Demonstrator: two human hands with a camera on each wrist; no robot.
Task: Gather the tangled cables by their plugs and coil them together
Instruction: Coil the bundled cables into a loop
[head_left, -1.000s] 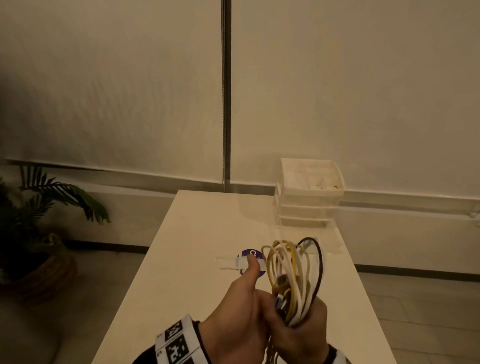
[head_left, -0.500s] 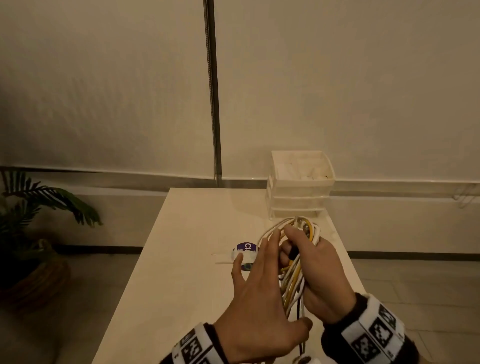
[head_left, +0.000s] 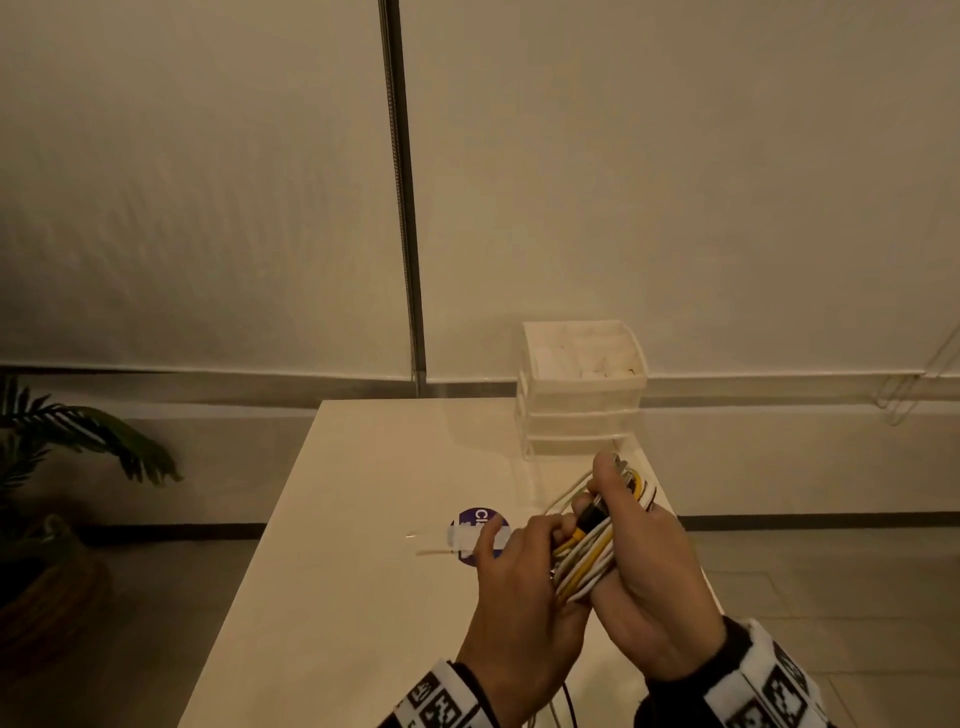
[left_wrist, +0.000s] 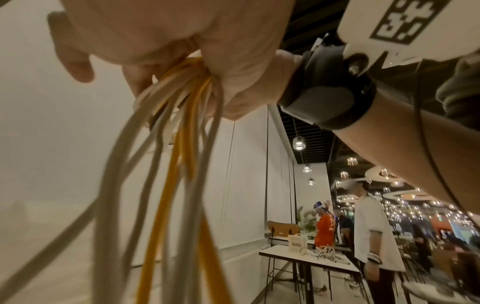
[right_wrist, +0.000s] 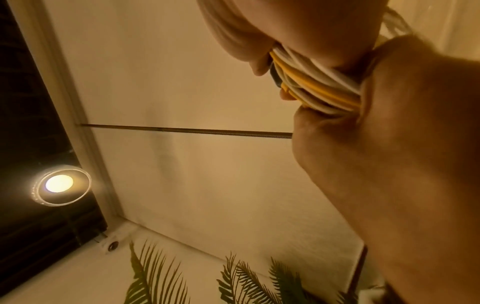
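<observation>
A bundle of white, yellow and black cables (head_left: 587, 558) is held over the right side of the white table (head_left: 337, 571). My left hand (head_left: 522, 571) grips the bundle from the left, fingers curled over it. From the right, my right hand (head_left: 644, 566) wraps around the bundle, its thumb lying along the top loops. In the left wrist view the cables (left_wrist: 179, 156) hang down from between the two hands. The right wrist view shows the cable bundle (right_wrist: 317, 86) squeezed between both hands. Loose ends (head_left: 566, 704) trail below the hands. The plugs are hidden.
A round purple sticker (head_left: 475, 525) lies on the table just left of my hands. A white plastic drawer unit (head_left: 582, 395) stands at the table's far right edge. A potted palm (head_left: 62, 467) stands on the floor to the left. Behind the table is a wall.
My left hand's fingers, spread straight beside the bundle half a second ago, have curled round it. The upright loops seen one second ago now lie flattened between both hands.
</observation>
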